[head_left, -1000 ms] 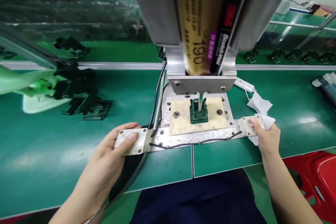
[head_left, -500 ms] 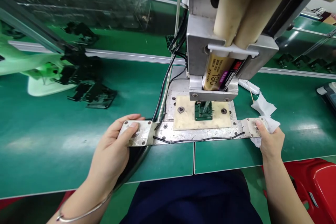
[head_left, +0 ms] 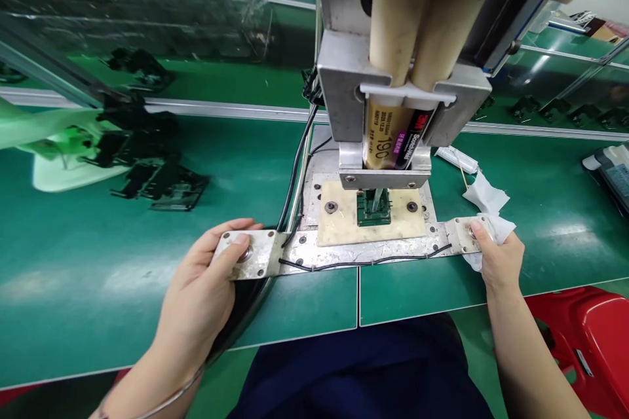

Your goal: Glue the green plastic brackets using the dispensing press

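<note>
My left hand [head_left: 206,288] is closed round the left metal button box [head_left: 263,254], its thumb on the round button. At the other end, my right hand [head_left: 502,258] grips the right button box [head_left: 462,228], thumb on that button too. White tissue [head_left: 502,228] is bunched beside and under the right hand. Between the boxes runs a metal base with a cream fixture block [head_left: 334,226]. A small dark green part [head_left: 366,217] sits in the block, with a clear nozzle [head_left: 377,200] coming down on it. Above, a metal holder carries a twin adhesive cartridge [head_left: 388,134].
Black cables [head_left: 295,177] run up left of the fixture. Several black plastic parts [head_left: 167,183] stand on the green bench [head_left: 236,170] beside a pale green stand [head_left: 73,170]. A white tube [head_left: 457,158] and a stick lie right. A red stool [head_left: 597,334] is below right.
My view has shifted a little, so the machine and bench appear farther left. Both hands stay on the button boxes with thumbs on the buttons.
</note>
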A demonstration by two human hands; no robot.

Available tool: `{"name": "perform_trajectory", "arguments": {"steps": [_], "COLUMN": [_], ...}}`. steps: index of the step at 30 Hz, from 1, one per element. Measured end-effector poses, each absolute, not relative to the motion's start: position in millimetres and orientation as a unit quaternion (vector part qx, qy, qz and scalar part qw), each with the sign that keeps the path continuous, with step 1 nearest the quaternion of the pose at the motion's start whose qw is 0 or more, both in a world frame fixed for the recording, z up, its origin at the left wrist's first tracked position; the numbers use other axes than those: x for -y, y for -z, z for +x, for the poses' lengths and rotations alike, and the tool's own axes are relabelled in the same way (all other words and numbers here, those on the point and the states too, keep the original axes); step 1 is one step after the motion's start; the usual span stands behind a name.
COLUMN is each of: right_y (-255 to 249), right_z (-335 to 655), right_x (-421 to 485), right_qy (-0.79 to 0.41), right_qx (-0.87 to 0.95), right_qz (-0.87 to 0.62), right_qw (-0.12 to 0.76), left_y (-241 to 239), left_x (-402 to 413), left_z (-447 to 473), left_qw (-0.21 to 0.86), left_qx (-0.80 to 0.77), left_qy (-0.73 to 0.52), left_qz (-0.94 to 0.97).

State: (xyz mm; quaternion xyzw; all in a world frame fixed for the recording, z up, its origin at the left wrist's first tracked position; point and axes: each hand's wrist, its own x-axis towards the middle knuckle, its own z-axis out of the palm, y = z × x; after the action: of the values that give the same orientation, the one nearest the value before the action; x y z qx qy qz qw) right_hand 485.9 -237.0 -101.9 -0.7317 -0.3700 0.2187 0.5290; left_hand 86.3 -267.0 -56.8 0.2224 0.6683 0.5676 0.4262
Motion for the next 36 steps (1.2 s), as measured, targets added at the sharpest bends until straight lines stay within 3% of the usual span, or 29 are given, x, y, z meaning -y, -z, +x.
{"name": "perform_trajectory", "arguments": {"steps": [36], "right_y": [105.2], "right_z": [487.4], "right_x": [236.8], "right_qy": [-0.235], "right_qx": [0.363], "right_qz": [-0.731], "right_qw": [0.528], "left_y": [58.9], "left_x": [267.5], "left_z": [84.6], "left_qw": [0.429], "left_qx": [-0.668], "left_qy": [-0.566], "left_qz": [0.224]}}
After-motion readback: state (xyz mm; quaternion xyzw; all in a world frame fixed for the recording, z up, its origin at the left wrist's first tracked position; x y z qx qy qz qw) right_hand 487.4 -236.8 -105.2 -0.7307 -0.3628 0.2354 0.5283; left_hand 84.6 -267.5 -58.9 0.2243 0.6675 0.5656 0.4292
